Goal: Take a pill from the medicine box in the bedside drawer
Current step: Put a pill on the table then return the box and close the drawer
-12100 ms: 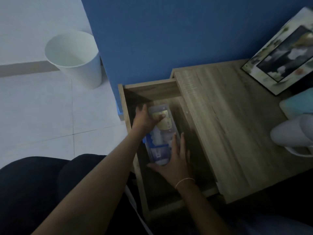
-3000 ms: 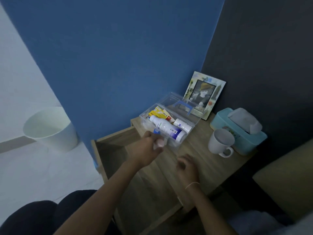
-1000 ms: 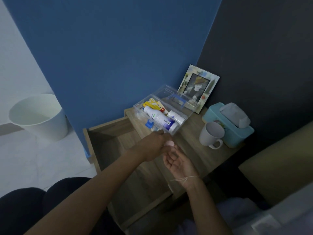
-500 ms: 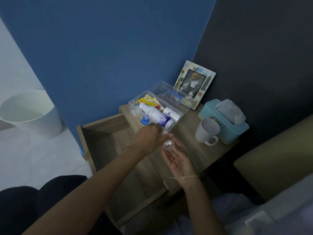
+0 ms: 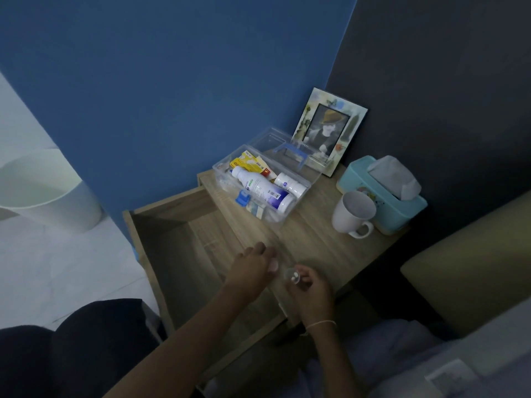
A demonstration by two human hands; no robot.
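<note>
Pills (image 5: 293, 279), two or three small white ones, lie in a tiny clear cap or cup pinched by the fingertips of the right hand (image 5: 311, 285) over the front edge of the wooden bedside worktop (image 5: 321, 248). The left hand (image 5: 253, 268) hovers just beside it at 9 o'clock, fingers curled around something small and pale that is too blurred to make out. Behind both hands, toward 12 o'clock, the clear plastic medicine box (image 5: 264, 191) stands open on the worktop, its lid with a blue handle (image 5: 290, 150) tipped back. Inside lie a large white bottle with a blue base (image 5: 263, 191), a smaller white bottle (image 5: 290, 183) and a yellow packet (image 5: 248, 163). The wooden bedside drawer (image 5: 184, 254) is pulled out at 9 o'clock of the hands. At 2 o'clock stand a white mug (image 5: 353, 215) and, just behind it, a teal tissue box (image 5: 388, 193); a framed picture (image 5: 327, 130) leans against the wall behind the medicine box. A white waste bin (image 5: 46, 193) stands on the floor at far left.
</note>
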